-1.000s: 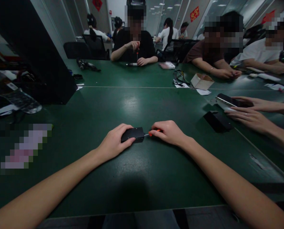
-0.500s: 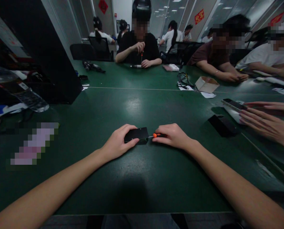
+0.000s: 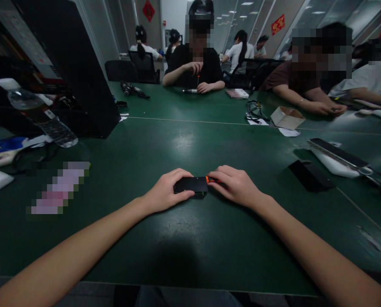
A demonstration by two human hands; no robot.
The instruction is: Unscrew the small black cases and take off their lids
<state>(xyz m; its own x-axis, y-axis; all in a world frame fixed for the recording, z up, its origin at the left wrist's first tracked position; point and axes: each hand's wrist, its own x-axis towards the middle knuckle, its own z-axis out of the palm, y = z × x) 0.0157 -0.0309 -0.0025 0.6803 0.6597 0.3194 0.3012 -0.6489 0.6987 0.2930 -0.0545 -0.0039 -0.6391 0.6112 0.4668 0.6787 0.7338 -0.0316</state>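
A flat black box (image 3: 192, 184) with a greenish inside edge lies in front of me on the green table (image 3: 177, 243). My left hand (image 3: 166, 192) is closed on its left end, fingers over the far side and thumb along the near side. In my right hand (image 3: 238, 184) is a screwdriver (image 3: 211, 179) with an orange and black handle. The orange end of the handle is right up against the box's right end. Its metal shaft does not show, so I cannot tell how deep the tip sits.
At left lie a blurred-out purple item (image 3: 61, 187) and a tilted plastic bottle (image 3: 43, 113) near a dark upright panel (image 3: 72, 64). To the right are a black case (image 3: 308, 175), a dark slab (image 3: 337, 152) and a cardboard box (image 3: 287, 117). Opposite, a person (image 3: 193, 64) holds a screwdriver.
The screwdriver handle has come up to the box's right end, and its shaft no longer shows. A co-worker's hands at the right have left the view. My view has turned slightly left.
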